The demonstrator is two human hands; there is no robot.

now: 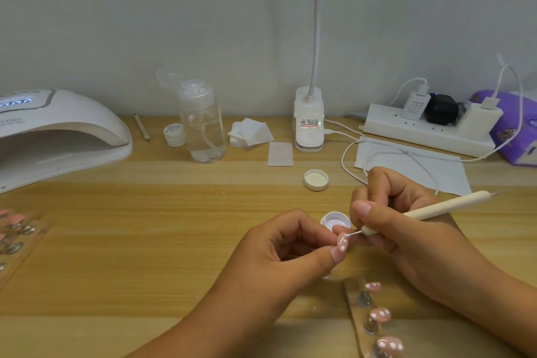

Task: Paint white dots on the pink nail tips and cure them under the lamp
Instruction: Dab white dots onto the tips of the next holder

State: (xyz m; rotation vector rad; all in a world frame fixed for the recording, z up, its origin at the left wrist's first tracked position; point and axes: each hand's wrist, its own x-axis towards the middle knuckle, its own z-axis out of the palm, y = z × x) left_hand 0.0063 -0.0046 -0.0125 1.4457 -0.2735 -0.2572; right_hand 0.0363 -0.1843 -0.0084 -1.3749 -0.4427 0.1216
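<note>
Okay, lamp [61,128] sat far left, display lit. Left hand [276,256] pinched a pink nail tip [343,243] beside the open paint pot [334,219]. Right hand [406,224] gripped the pen [444,205], its point touching that tip. Three dotted tips [380,314] stood on a strip [353,309], near right.

clear plastic pump bottle [203,128] far centre | long white power strip [427,132] far right | purple tissue pack [517,139] far right edge

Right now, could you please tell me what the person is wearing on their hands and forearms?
Nothing shows: the left hand and right hand are bare, without gloves, rings or bracelets. Both forearms are uncovered, with no sleeve or watch. Visible fingernails look short and unpolished.
</note>
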